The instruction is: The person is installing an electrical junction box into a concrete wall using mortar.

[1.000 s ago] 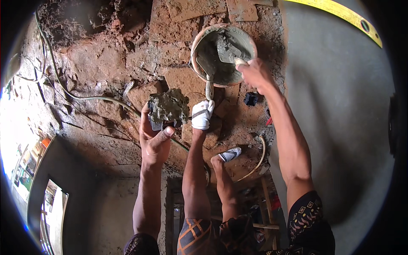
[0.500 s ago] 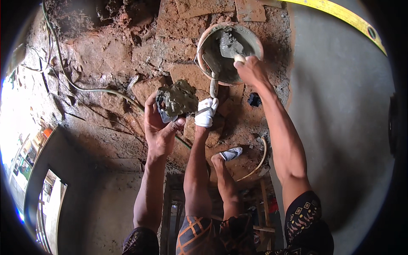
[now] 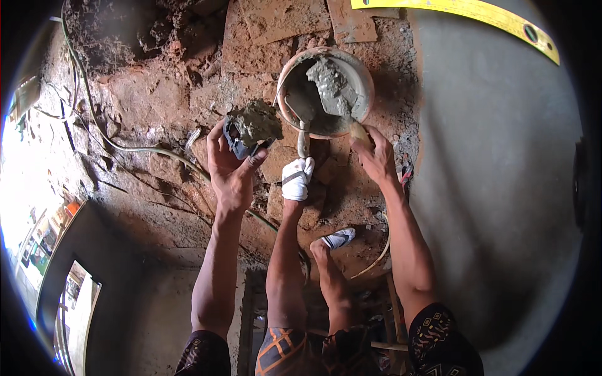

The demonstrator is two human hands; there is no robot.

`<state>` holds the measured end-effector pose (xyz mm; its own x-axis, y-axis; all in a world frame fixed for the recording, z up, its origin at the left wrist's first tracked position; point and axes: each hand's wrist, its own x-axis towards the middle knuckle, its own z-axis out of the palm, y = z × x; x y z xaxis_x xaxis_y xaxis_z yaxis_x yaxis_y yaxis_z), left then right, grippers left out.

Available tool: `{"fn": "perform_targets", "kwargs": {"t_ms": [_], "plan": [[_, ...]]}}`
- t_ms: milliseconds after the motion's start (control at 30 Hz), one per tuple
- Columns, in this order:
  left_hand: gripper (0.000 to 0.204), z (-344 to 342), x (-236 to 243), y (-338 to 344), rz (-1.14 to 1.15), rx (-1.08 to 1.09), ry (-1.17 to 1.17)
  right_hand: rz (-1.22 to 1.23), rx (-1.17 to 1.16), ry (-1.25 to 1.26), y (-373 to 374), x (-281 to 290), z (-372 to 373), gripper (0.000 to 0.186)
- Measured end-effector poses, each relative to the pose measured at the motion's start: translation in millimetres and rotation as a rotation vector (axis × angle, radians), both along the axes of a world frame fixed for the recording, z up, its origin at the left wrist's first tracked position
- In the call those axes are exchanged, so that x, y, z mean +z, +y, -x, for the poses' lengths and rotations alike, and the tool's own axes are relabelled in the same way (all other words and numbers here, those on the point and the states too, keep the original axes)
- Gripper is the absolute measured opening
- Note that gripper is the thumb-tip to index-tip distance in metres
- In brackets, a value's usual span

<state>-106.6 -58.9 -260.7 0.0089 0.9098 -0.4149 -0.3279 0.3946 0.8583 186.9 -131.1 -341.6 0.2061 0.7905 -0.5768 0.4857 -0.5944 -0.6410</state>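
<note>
My left hand (image 3: 232, 175) is closed around a small black plastic container (image 3: 242, 141) heaped with wet grey mortar (image 3: 257, 119). My right hand (image 3: 377, 156), also closed, grips the wooden handle of a trowel (image 3: 358, 133) at the lower right rim of a pale clay-coloured bucket (image 3: 369, 94). The trowel’s blade sits inside the bucket, under or among a lump of grey mortar (image 3: 332, 84). A second tool (image 3: 303, 141) leans at the bucket’s lower left, its handle outside, just above my foot in a white sock (image 3: 295, 180).
Rough red earth and broken slabs (image 3: 144, 100) cover the ground, crossed by a hose (image 3: 144, 149). My other foot (image 3: 338, 238) is lower right. A smooth grey surface (image 3: 495, 188) lies right, with a yellow level (image 3: 501, 22) at its top. Red-handled pliers (image 3: 406, 174) lie beside my right arm.
My right hand has moved down from inside the bucket to its lower rim with the trowel. My left hand has tilted the container slightly and shifted it up.
</note>
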Motion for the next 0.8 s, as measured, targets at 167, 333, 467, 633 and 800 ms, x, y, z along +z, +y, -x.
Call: {"fn": "perform_targets", "kwargs": {"t_ms": [167,333,467,633,800], "plan": [[0.079,-12,-15,5,-0.032,-0.064,-0.023,-0.063,-0.100,0.035,-34,41,-7,0.048],[0.077,-44,6,15,-0.102,-0.109,-0.239,-0.179,-0.081,0.062,-43,163,-12,0.055],[0.080,-72,38,21,-0.238,-0.125,-0.287,-0.440,-0.104,0.010,-48,233,-6,0.050],[0.081,-119,100,23,-0.470,-0.047,-0.256,-0.625,0.091,-0.332,-47,284,-3,0.048],[0.072,-145,137,12,-0.653,0.059,-0.343,-0.712,0.079,-0.484,-64,317,3,0.046]]}}
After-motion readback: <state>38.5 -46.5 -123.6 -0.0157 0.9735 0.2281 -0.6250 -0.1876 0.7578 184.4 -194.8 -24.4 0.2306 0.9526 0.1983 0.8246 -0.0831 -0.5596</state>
